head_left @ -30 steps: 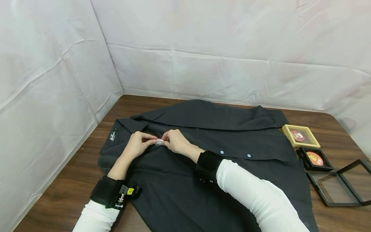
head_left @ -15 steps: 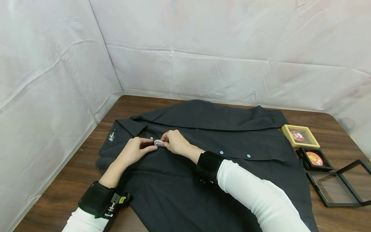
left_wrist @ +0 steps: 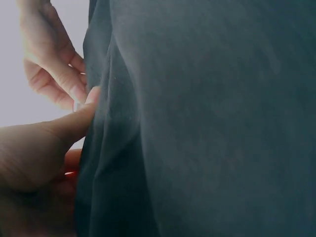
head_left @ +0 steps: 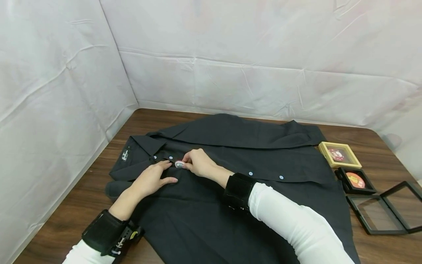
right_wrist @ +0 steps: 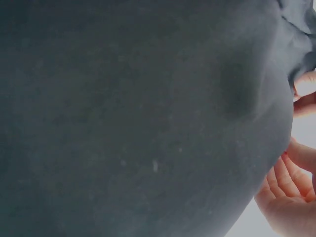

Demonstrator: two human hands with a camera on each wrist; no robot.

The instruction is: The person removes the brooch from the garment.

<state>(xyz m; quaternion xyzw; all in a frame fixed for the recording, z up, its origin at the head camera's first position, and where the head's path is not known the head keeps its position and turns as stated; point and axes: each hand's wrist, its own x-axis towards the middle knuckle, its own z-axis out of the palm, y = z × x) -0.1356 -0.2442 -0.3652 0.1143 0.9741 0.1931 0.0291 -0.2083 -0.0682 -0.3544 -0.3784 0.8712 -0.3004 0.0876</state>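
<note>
A dark button-up shirt point(head_left: 204, 205) lies spread out, its collar at the left. My right hand point(head_left: 201, 162) pinches a small round badge point(head_left: 179, 164) with a pale face at the shirt's front placket. To its left, my left hand point(head_left: 150, 179) rests on the cloth with thumb and fingers spread, holding nothing. The left wrist view shows the left thumb point(left_wrist: 74, 123) at a fabric fold, the right hand point(left_wrist: 52, 59) just beyond. Cloth fills most of the right wrist view, with the right hand point(right_wrist: 291, 192) at the lower right edge.
At the right stand a yellow-framed case point(head_left: 339, 154) with a red badge and a black case point(head_left: 356, 180) with an orange badge. An opened black clear-windowed case point(head_left: 379, 212) lies before them. White sheeting point(head_left: 211, 84) hangs behind the wooden table point(head_left: 76, 220).
My left hand has let go of the badge and moved left and down with its fingers spreading. My right hand keeps its pinch on the badge in nearly the same place.
</note>
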